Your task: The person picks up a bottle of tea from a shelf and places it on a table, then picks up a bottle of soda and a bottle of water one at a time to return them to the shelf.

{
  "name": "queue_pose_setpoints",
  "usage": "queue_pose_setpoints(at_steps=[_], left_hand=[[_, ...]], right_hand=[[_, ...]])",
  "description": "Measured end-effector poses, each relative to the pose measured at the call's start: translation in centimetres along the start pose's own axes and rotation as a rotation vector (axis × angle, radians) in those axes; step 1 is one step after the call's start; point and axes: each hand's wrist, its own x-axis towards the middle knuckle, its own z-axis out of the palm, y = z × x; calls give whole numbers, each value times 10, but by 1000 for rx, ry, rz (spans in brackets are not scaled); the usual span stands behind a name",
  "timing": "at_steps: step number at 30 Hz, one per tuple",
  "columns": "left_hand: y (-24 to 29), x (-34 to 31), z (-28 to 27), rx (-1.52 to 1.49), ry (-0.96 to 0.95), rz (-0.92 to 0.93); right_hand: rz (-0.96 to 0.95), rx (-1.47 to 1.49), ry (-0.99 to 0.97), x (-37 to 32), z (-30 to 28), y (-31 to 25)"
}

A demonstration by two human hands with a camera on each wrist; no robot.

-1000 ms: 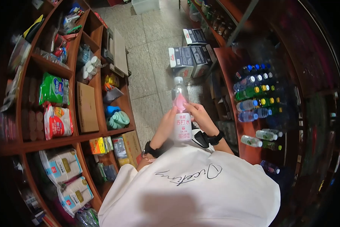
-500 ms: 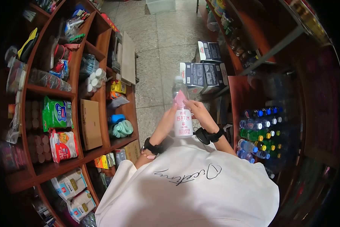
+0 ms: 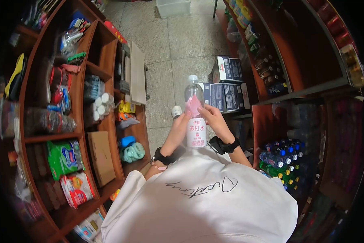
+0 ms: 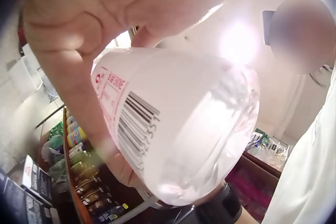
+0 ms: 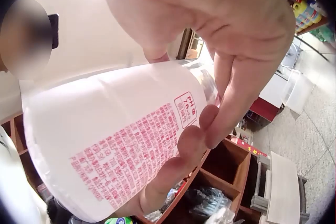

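A soda water bottle (image 3: 196,131) with a white label, pink lettering and a pale cap stands upright before the person's chest. My left hand (image 3: 178,128) grips it from one side and my right hand (image 3: 216,123) from the other, thumbs up near the pink shape above the label. In the left wrist view, the bottle's base and a barcode on the label (image 4: 137,121) face the camera, with the left hand (image 4: 100,29) wrapped over its upper part. The right wrist view shows small pink print on the label (image 5: 123,155) and curled fingers (image 5: 191,145) against it.
Brown shelves (image 3: 74,135) with packaged goods line the left. Dark boxes (image 3: 226,95) lie on the floor ahead at right. Drink bottles (image 3: 283,158) stand in rows on a low right shelf. A stone-tiled aisle (image 3: 157,73) runs forward to a clear plastic bin (image 3: 173,8).
The head view has moved forward along the aisle, so shelves and drink bottles slide down the picture. A shoe now shows beside the bottle. Both hands keep their hold on it.
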Motion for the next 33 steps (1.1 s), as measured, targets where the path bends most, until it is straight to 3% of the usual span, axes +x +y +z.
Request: queue_pose_setpoints(at_steps=[7, 10, 12, 15, 23, 30, 33], left_hand=[[68, 98, -76, 56, -114, 10], [91, 137, -105, 69, -76, -8], [105, 159, -123, 100, -87, 75], [130, 181, -143, 153, -82, 13], [145, 242, -158, 102, -124, 16], [174, 310, -160, 230, -177, -31], [195, 354, -151, 185, -244, 46]], right_hand=[[-58, 89, 44, 111, 28, -63], [-101, 99, 35, 160, 36, -80], [-110, 125, 19, 192, 43, -85], [-216, 131, 80, 227, 54, -93], [-124, 180, 84, 276, 39, -117], [-175, 216, 126, 329, 9, -136], [-194, 202, 157, 359, -11, -151]])
